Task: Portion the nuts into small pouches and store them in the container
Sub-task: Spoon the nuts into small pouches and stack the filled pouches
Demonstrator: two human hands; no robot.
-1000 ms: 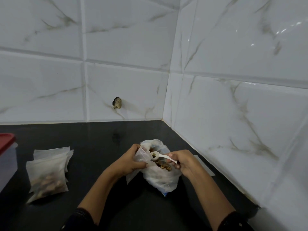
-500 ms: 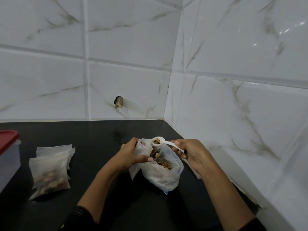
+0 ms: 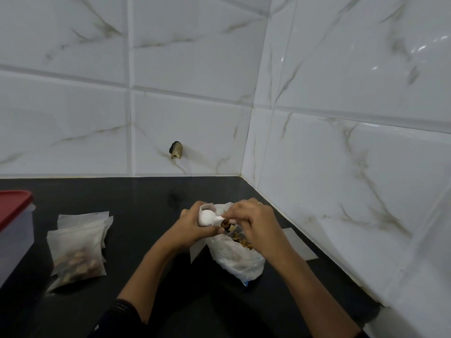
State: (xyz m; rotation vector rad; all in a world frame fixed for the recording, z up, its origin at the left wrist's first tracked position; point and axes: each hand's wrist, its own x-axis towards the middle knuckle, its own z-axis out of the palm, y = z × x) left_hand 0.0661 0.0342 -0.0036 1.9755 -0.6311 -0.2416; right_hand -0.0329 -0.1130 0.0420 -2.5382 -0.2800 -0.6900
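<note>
Home kitchen corner: two walls of glossy white tiles (image 3: 190, 113), veined grey-brown like marble and set with pale grout, meet above a polished black stone table (image 3: 136, 206) that runs flush against them. A chipped hole (image 3: 176, 150) mars one tile just above the table's back edge. Household food-storage gear lies on the dark surface. A clear plastic container (image 3: 14, 242) with a red lid (image 3: 13, 206) stands at the left edge, with flat translucent pouches (image 3: 75, 252) of nuts stacked beside it. Near the corner are a thin plastic bag (image 3: 241, 262) of nuts, an open pouch (image 3: 196, 248) and a white plastic spoon (image 3: 207, 217).
</note>
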